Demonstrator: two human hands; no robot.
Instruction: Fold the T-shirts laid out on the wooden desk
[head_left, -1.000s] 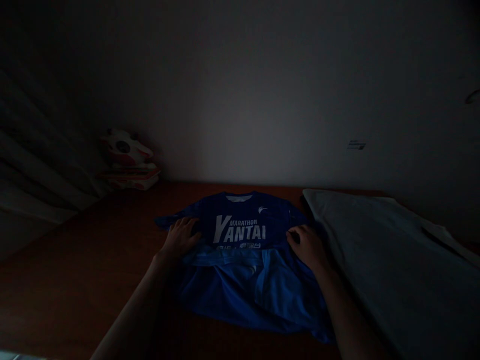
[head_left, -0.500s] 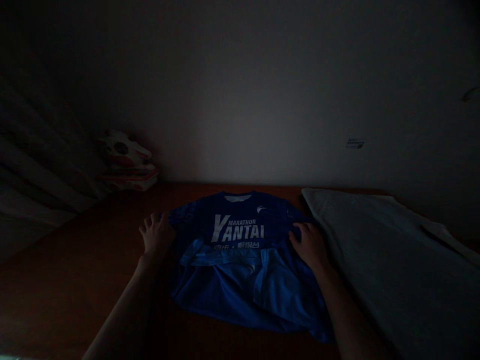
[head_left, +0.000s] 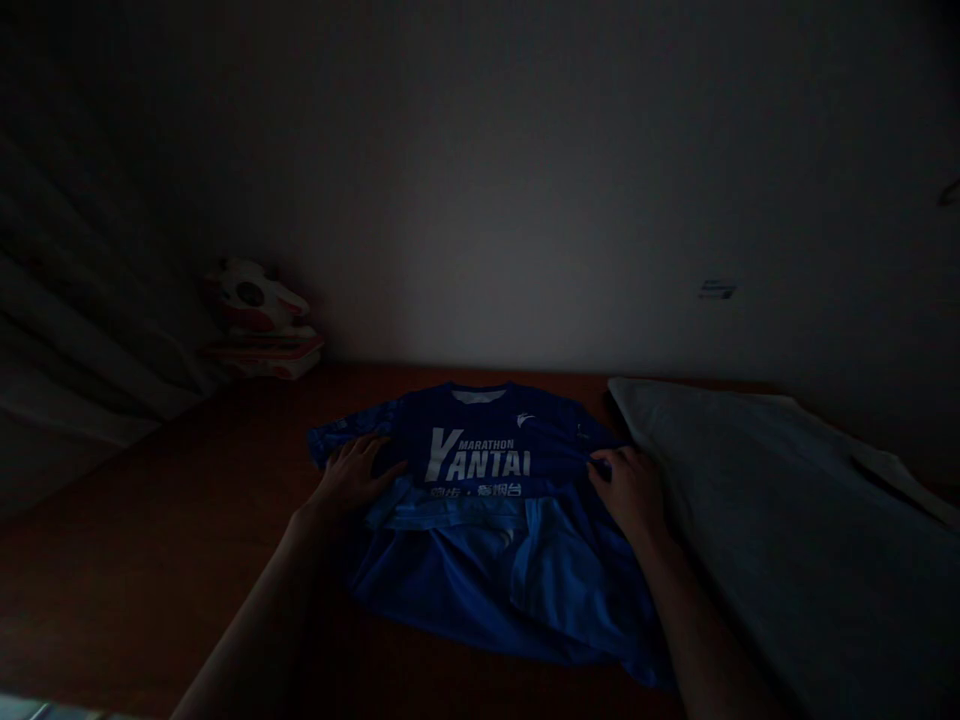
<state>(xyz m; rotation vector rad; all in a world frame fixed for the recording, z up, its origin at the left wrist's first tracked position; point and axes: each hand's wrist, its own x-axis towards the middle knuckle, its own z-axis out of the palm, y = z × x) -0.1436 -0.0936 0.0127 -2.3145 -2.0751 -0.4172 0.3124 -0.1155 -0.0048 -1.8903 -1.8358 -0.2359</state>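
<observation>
A blue T-shirt (head_left: 480,425) with white "Marathon Yantai" lettering lies front up, its neckline toward the wall. Its lower part is bunched, with a lighter blue hem folded up over the front. My left hand (head_left: 358,472) rests on the shirt beside the left sleeve, fingers spread and open. On the other side, my right hand (head_left: 628,488) lies at the right sleeve, thumb and fingers apart. Both hands touch the fabric, and neither visibly grips it. The scene is very dark, so fine finger detail is faint.
The shirt is on a reddish-brown wooden surface (head_left: 187,520) against a pale wall (head_left: 495,220). A grey folded cloth (head_left: 757,480) lies at the right. At the back left a cow-like figure (head_left: 259,300) sits on a box (head_left: 281,355), near a curtain (head_left: 67,350).
My left hand has moved right, from the sleeve's outer end onto the shirt beside the lettering, leaving the sleeve's end uncovered. My right hand has shifted slightly. The view has moved a little.
</observation>
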